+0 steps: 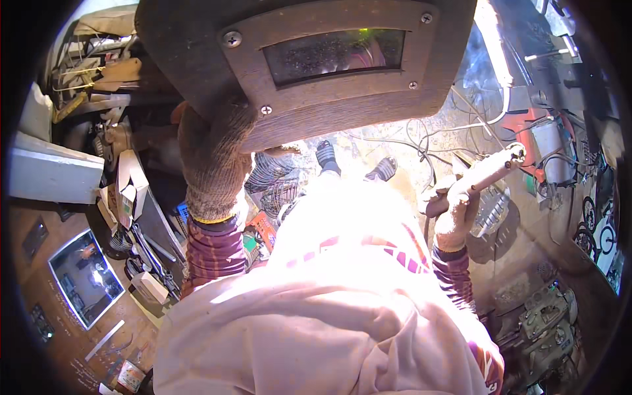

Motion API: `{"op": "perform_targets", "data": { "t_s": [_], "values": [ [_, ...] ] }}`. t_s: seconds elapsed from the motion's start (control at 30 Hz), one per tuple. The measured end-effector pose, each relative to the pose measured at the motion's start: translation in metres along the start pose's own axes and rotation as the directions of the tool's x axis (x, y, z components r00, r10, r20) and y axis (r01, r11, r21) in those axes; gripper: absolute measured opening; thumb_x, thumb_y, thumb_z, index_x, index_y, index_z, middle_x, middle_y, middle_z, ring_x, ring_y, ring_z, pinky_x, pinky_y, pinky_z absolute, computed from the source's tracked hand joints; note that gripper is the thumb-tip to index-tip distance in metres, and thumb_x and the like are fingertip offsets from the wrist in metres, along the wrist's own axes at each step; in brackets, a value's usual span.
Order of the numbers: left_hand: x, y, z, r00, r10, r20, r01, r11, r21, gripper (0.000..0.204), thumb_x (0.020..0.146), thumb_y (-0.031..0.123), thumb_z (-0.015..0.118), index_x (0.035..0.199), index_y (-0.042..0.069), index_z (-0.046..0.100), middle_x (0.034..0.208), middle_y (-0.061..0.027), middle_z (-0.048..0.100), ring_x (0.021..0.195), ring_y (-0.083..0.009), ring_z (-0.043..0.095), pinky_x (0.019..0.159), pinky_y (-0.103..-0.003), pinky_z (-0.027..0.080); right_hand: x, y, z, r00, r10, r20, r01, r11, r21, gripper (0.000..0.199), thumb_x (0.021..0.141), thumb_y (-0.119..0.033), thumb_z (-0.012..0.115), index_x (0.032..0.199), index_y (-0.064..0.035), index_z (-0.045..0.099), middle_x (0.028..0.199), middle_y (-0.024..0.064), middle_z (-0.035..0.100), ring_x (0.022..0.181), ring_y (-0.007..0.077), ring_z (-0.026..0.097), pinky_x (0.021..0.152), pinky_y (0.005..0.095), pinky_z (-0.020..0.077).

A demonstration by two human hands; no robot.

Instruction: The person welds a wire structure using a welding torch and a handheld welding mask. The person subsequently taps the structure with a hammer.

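Note:
A dark welding mask [342, 105] with a rectangular tinted window fills the upper middle. My left hand [214, 155], in a knitted glove with a yellow-edged cuff, is closed at its lower left edge; the mask hides some of the fingers. On the right, my right hand [454, 220], also gloved, is wrapped round a tan tube-shaped handle [490, 172] that points up and to the right, with a round end. Glare washes out part of this hand, so the tool's exact kind is unclear. Very bright light floods my clothing [342, 224] between the arms.
Thin cables [428, 135] trail over the floor toward a red-and-grey machine [553, 148] at right. Coiled wire [273, 174] lies beside my left wrist. Cluttered shelving [105, 72] and a white block [52, 168] stand left. Metal parts [546, 322] sit at lower right.

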State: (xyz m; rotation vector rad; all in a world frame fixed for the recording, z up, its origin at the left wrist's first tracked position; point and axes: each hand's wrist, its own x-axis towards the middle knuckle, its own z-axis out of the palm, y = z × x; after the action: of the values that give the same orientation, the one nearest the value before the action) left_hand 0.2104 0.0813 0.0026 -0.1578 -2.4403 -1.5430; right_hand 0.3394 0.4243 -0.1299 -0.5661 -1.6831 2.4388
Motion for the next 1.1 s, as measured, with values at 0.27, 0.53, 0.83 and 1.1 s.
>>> {"op": "perform_targets", "data": {
  "t_s": [0.27, 0.53, 0.83, 1.1],
  "values": [
    [0.021, 0.008, -0.028, 0.992, -0.126, 0.010, 0.097, 0.704, -0.704, 0.037, 0.090, 0.015, 0.061, 0.124, 0.004, 0.052, 0.119, -0.0150, 0.058, 0.104, -0.0310, 0.060, 0.084, -0.047, 0.051, -0.023, 0.036, -0.063, 0.996, -0.093, -0.010, 0.045, 0.572, -0.819, 0.036, 0.100, -0.021, 0.051, 0.128, 0.0023, 0.050, 0.115, 0.0137, 0.059, 0.101, 0.0228, 0.060, 0.084, 0.0339, 0.0517],
    [0.034, -0.011, -0.067, 0.994, -0.110, 0.012, 0.076, 0.595, -0.800, 0.041, 0.095, 0.020, 0.052, 0.132, 0.004, 0.044, 0.127, -0.0188, 0.053, 0.108, -0.0378, 0.059, 0.081, -0.058, 0.052, -0.002, -0.010, 0.009, 0.986, -0.123, 0.111, 0.126, 0.992, -0.019, 0.051, 0.099, -0.036, 0.051, 0.131, 0.0030, 0.046, 0.092, 0.0091, 0.061, 0.071, 0.0151, 0.060, 0.061, 0.0295, 0.0500],
    [0.023, -0.003, -0.056, 0.973, -0.042, 0.229, 0.226, 0.396, -0.890, 0.046, 0.099, 0.024, 0.047, 0.139, 0.003, 0.038, 0.134, -0.0217, 0.050, 0.112, -0.0421, 0.058, 0.079, -0.067, 0.054, 0.001, -0.015, 0.025, 0.996, -0.089, 0.024, 0.091, 0.988, -0.127, 0.084, 0.083, -0.061, 0.065, 0.128, 0.0061, 0.041, 0.080, 0.0085, 0.061, 0.059, 0.0140, 0.058, 0.051, 0.0245, 0.0420],
    [0.014, 0.019, -0.025, 0.979, -0.136, 0.151, 0.203, 0.721, -0.663, 0.052, 0.094, 0.019, 0.057, 0.139, 0.004, 0.035, 0.126, -0.0227, 0.053, 0.103, -0.0374, 0.064, 0.070, -0.057, 0.062, 0.003, -0.007, 0.025, 0.999, -0.037, 0.027, 0.037, 0.999, -0.001, 0.080, 0.082, -0.054, 0.070, 0.128, 0.0055, 0.042, 0.082, 0.0074, 0.058, 0.063, 0.0145, 0.058, 0.056, 0.0280, 0.0508]
  ]
}}
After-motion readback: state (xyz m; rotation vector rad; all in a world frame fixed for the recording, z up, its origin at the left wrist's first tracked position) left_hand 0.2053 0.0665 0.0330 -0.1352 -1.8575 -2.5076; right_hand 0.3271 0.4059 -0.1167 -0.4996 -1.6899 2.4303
